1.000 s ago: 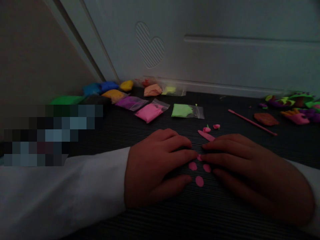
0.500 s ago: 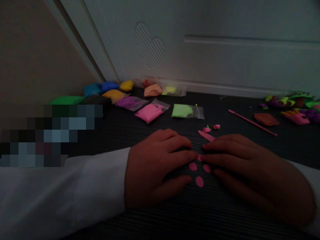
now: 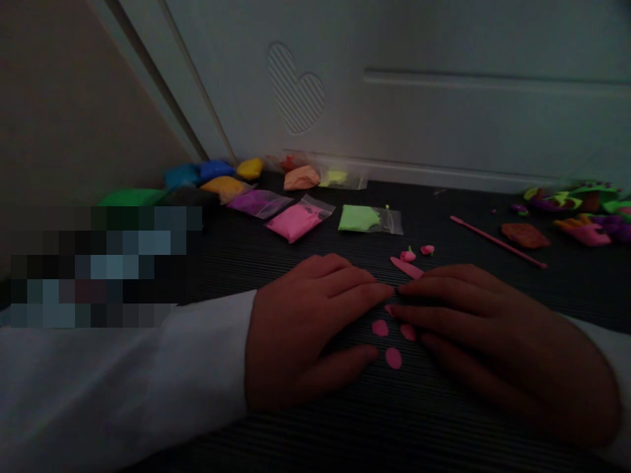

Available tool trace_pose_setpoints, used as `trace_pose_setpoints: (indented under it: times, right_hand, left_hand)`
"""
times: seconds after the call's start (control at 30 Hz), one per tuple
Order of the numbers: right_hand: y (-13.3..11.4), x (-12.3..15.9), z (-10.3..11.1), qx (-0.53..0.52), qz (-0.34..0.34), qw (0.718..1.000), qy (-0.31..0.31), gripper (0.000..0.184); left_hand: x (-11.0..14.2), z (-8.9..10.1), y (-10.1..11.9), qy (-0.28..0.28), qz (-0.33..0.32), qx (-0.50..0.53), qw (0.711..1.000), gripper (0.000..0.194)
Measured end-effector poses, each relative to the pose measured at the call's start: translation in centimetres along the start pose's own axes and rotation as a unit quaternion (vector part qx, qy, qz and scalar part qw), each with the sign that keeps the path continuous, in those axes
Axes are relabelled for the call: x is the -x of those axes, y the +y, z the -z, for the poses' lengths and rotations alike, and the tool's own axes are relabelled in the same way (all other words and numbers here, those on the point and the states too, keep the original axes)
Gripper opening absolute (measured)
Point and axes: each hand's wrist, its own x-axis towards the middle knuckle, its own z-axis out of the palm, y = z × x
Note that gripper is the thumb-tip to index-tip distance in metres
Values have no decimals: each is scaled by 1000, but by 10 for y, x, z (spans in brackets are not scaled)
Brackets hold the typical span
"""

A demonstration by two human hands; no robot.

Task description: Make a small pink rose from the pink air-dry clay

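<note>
My left hand [image 3: 315,332] rests palm down on the dark table, fingers stretched out and its index fingertip almost meeting those of my right hand [image 3: 507,348]. The right hand also lies with fingers extended, one fingertip on a small pink clay piece [image 3: 389,309]. Between the hands lie more flat pink clay discs: one at the left [image 3: 380,328], one partly beside the right thumb [image 3: 407,332] and one nearest me [image 3: 393,358]. A pink pointed clay tool [image 3: 406,267] pokes out beyond the right fingers, its rear hidden. Beyond it sit two small pink rosebuds [image 3: 407,255] with green bits.
Bags of coloured clay, among them pink [image 3: 294,222], light green [image 3: 359,218] and purple [image 3: 252,203], lie at the back left. A thin pink stick tool [image 3: 497,242], a reddish-brown lump [image 3: 525,235] and colourful clay figures [image 3: 584,230] are at right. A white panel [image 3: 434,131] stands behind.
My left index finger has slid forward off the far pink piece. My right fingertip now lies over more of that piece, which shows slightly farther left.
</note>
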Motion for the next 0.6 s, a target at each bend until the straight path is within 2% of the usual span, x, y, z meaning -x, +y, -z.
trace_pose_setpoints:
  times: [0.17,0.43,0.6]
  right_hand:
    - [-2,0,0,-16,-17,1000,13,38]
    - [0,0,1,-1,-1,1000,6,35]
    - [-1,2,-1,-8,-19,1000,14,32]
  left_hand:
    - [0,1,0,-6,2,4,1000,44]
    - [-1,3,1,-19,1,6,1000,38]
    - [0,2,1,-14,0,3,1000,38]
